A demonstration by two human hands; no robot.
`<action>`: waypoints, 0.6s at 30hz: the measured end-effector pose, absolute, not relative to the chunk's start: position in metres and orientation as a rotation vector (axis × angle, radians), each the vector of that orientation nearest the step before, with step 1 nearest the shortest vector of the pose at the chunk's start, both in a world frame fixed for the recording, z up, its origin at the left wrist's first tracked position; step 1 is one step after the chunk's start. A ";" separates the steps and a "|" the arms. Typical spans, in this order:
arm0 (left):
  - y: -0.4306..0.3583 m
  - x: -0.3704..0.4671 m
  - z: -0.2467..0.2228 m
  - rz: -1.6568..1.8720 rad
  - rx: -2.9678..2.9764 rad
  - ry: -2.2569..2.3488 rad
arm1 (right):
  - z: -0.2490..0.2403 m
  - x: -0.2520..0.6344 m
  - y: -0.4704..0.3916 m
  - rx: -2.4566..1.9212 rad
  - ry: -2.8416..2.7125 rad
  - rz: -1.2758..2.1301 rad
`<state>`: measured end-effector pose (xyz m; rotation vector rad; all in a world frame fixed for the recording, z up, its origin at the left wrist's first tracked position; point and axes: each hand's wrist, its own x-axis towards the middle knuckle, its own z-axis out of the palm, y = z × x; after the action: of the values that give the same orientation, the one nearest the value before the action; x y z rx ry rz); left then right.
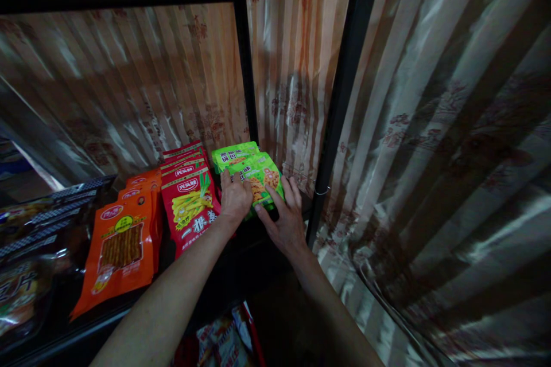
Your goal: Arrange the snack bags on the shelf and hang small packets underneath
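Observation:
Two green snack bags lie at the right end of a dark shelf, the front bag overlapping the rear bag. My left hand rests on the left side of the front bag, its index finger stretched out. On the bag's right side is my right hand, fingers spread, with the thumb near the lower edge. Both hands touch the bag without wrapping round it. Just left of my left hand stands a row of red snack bags.
Orange snack bags and dark packets fill the shelf's left part. Further packets lie on a lower level. A black upright post stands to the right, with pleated curtains behind and beside the shelf.

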<state>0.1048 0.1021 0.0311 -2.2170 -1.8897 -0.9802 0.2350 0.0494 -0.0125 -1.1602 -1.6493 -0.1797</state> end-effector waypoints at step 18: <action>0.091 0.105 0.041 -1.309 -2.018 -2.126 | -0.014 0.239 0.050 -1.363 -1.655 -0.100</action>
<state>0.1045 0.0909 0.0408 -2.0180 -2.1260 -1.3093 0.2390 0.0497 -0.0135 -1.3625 -1.6545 -0.1002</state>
